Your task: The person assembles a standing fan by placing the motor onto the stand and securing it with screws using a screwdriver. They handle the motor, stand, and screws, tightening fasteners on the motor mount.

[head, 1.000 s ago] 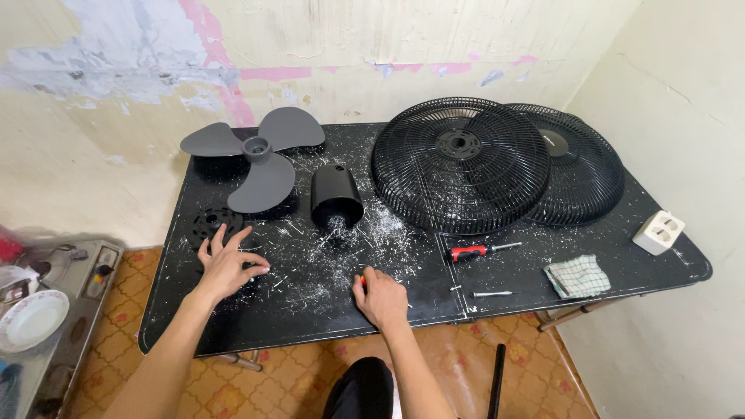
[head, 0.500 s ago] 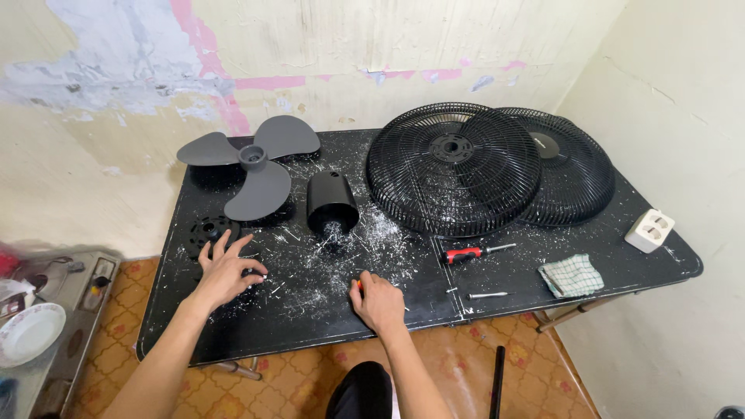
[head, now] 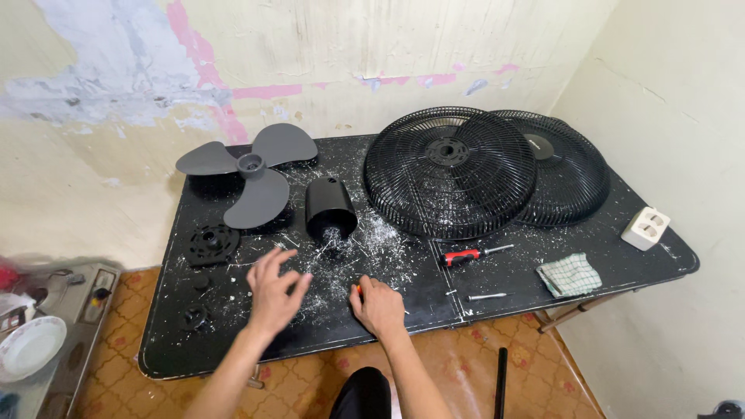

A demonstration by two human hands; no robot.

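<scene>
Both hands lie on the black table, near its front edge, amid a scatter of white flecks. The left hand is spread wide, fingers fanned and slightly lifted, holding nothing. The right hand rests palm down with its fingers loosely curled; a small orange bit shows at its thumb side, but whether it grips anything there cannot be told.

Taking the black motor housing as the landmark: this short cylinder lies on its side just beyond both hands, its open end towards the wall, well apart from either palm but the nearest large part to them. The left hand sits in front of it and a little to its left — the right hand in front and slightly to its right.

Left of the housing lies the grey three-bladed fan blade, and in front of that a round black disc. Right of the housing stand two black wire fan guards, one overlapping the other. Further right and nearer the front edge are a red-handled screwdriver, a checked cloth and — near the table's far right corner — a white socket block
</scene>
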